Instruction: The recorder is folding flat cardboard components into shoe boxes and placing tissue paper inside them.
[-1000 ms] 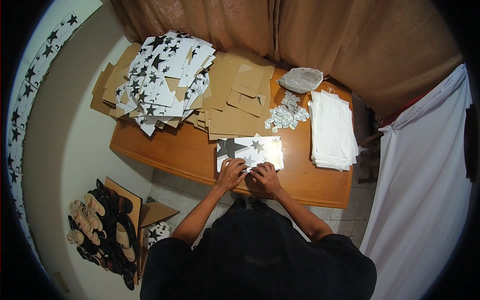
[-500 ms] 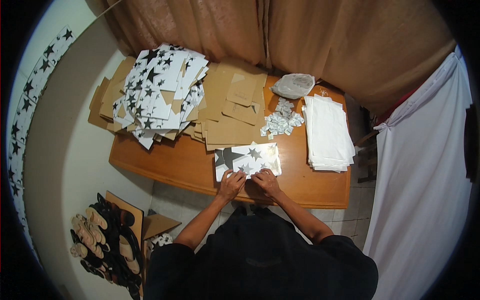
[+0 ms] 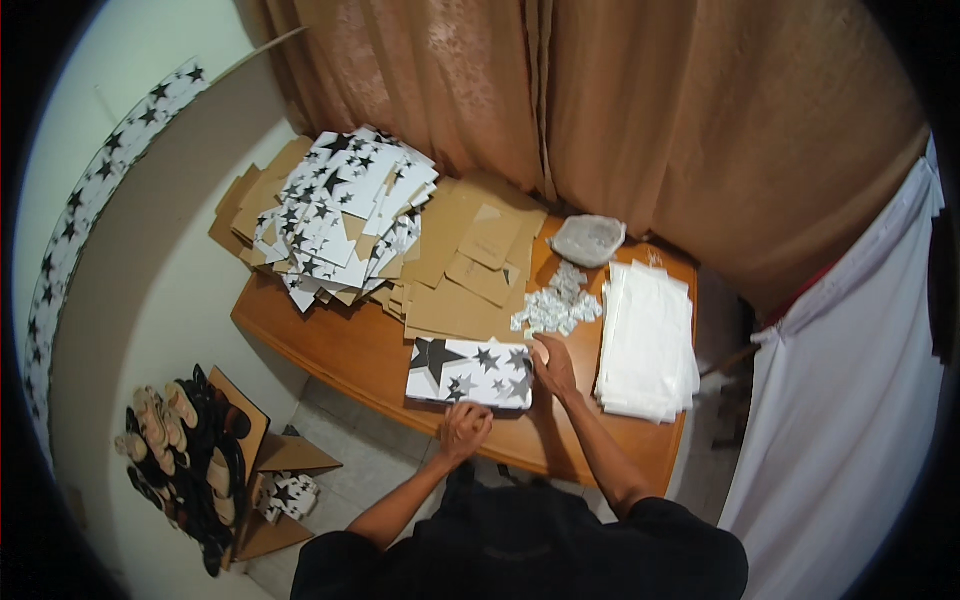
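A flat white box with black and grey stars [image 3: 490, 372] lies on the wooden table near its front edge. My left hand [image 3: 466, 432] is at the box's near edge, with its fingers curled in; what they hold, if anything, is hidden. Against the box's right end, my right hand [image 3: 556, 368] has its fingers bent round the far corner. Just beyond the box lies a heap of small white sachets [image 3: 560, 310]. A stack of white paper sheets or bags [image 3: 648, 340] lies to the right of my right hand.
Brown cardboard sheets [image 3: 465, 285] lie behind the box. Star-printed flat pieces [image 3: 345, 215] are piled at the back left. A clear plastic bag [image 3: 588, 240] sits near the curtain [image 3: 640, 110]. Shoes [image 3: 185, 450] stand on a board at lower left, beside the table [image 3: 330, 345].
My right hand has moved from the box's near edge to its right end. My left hand stays at the near edge, its fingers more curled. The whole view has shifted.
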Demonstrator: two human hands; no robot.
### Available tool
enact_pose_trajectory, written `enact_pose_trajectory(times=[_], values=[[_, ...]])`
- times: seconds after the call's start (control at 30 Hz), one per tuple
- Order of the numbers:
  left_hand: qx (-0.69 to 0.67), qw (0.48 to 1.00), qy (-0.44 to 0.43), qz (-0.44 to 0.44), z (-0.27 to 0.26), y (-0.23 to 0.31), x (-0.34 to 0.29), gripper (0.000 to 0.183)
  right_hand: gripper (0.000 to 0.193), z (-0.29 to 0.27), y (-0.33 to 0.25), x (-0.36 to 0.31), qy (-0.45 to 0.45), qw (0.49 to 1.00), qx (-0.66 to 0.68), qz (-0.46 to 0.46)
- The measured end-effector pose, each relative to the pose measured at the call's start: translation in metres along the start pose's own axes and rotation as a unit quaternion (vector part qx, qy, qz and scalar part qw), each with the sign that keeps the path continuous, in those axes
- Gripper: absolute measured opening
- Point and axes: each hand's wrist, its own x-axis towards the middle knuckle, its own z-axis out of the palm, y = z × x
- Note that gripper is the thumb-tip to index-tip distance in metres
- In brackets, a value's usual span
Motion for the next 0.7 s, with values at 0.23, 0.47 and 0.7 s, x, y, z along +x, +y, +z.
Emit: enact_pose_trajectory(times=[0.23, 0.47, 0.7], values=[[-0.259, 0.888, -0.02, -0.379, 0.112, 0.04, -0.038, 0.072, 0.061, -0.002, 0.036, 0.018, -0.224, 0.961, 0.123, 0.104], [-0.24, 0.867, 0.164, -0.405, 0.143, 0.073, -0.041, 0.09, 0.062, -0.004, 0.042, 0.012, -0.278, 0.946, 0.165, 0.032], [-0.047, 0.899, 0.308, -0.308, 0.085, 0.1, -0.059, 0.08, 0.085, -0.022, -0.013, -0.009, -0.347, 0.914, 0.201, -0.069]])
